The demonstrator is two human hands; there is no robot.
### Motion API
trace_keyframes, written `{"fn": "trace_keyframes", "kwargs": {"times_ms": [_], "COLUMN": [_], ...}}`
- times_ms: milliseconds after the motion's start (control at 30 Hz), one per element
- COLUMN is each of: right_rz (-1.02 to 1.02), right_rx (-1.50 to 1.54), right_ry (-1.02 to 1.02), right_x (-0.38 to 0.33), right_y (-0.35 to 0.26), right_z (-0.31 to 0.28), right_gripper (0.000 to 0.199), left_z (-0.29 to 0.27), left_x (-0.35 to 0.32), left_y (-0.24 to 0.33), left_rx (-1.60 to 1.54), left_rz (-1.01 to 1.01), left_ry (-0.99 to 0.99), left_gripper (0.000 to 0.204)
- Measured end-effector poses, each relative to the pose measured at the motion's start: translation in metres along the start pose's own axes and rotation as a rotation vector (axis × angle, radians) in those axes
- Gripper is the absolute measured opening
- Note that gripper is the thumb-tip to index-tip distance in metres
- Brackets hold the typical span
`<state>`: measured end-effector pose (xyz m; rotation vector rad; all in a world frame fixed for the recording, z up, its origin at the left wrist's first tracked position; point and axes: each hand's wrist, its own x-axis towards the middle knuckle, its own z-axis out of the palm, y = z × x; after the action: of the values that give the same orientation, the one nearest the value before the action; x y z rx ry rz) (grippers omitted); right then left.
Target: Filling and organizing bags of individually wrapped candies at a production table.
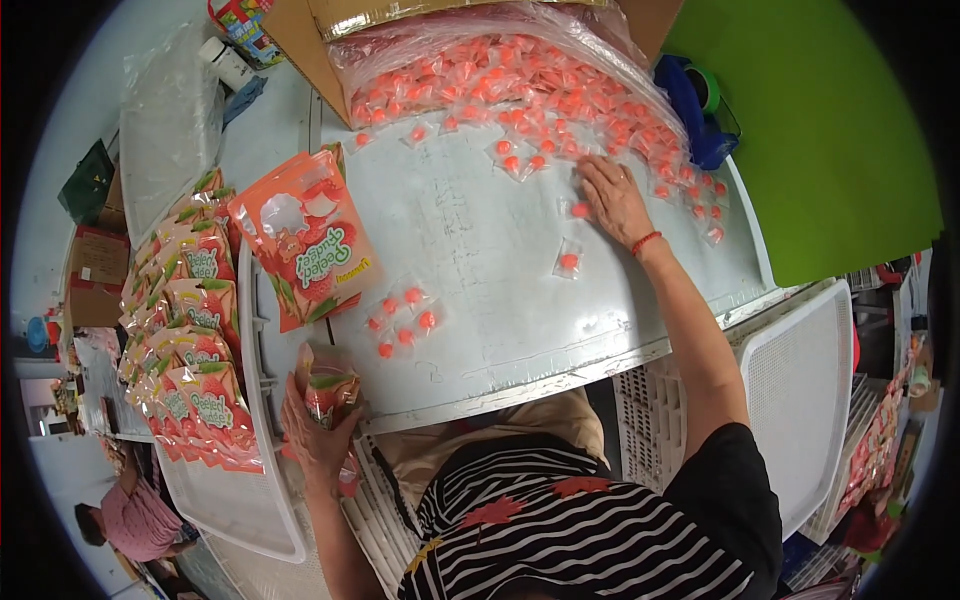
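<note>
At the table's near left edge my left hand [318, 435] is closed around a pink candy pouch [333, 392], whose top seems to gape. My right hand [615, 205] lies palm down on the table, fingers stretched out beside loose wrapped candies. One red candy in clear wrap [579, 210] is next to its fingertips, and another candy [569, 261] sits a little nearer to me. A small group of wrapped candies [405, 322] rests near my left hand. Beyond that group lies a stack of flat pink pouches [308, 235].
A cardboard box [300, 50] on its side spills many wrapped candies from a clear liner. A blue tape dispenser [708, 125] stands at the right. Pink pouches [200, 330] fill a white tray [285, 520] on the left. Another white tray [800, 400] is at my right.
</note>
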<state>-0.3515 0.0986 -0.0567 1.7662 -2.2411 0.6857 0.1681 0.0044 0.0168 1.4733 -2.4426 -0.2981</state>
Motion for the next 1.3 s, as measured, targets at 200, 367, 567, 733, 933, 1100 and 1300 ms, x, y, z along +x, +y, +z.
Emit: {"fn": "trace_keyframes", "kwargs": {"times_ms": [200,367,567,733,933,1100,1300], "right_rz": [0.521,0.372,0.085,0.430,0.051,-0.256,-0.311], "right_rx": [0.849,0.652,0.385,0.882,0.374,0.308,0.277], "right_ry": [0.087,0.034,-0.037,-0.024,0.084,-0.128,-0.191], "right_x": [-0.023,0.002,0.009,-0.003,0.041,0.067,0.032], "right_y": [-0.042,-0.001,-0.025,-0.039,-0.036,-0.048,-0.043], "right_z": [-0.031,-0.032,-0.002,-0.001,0.005,0.018,0.012], "right_gripper": [0.044,0.034,0.031,0.031,0.029,0.030,0.035], "left_z": [-0.002,0.001,0.002,0.001,0.003,0.003,0.003], "left_x": [-0.004,0.004,0.007,0.001,0.012,0.009,0.009], "left_y": [0.002,0.003,0.006,0.003,0.005,0.005,0.002], "left_rx": [0.041,0.034,0.007,0.009,-0.007,-0.008,-0.022], "left_rz": [0.009,0.045,0.030,0.030,0.017,0.012,-0.019], "left_ry": [0.023,0.008,0.018,0.058,0.036,0.026,0.009], "left_gripper": [0.107,0.107,0.107,0.106,0.104,0.105,0.106]}}
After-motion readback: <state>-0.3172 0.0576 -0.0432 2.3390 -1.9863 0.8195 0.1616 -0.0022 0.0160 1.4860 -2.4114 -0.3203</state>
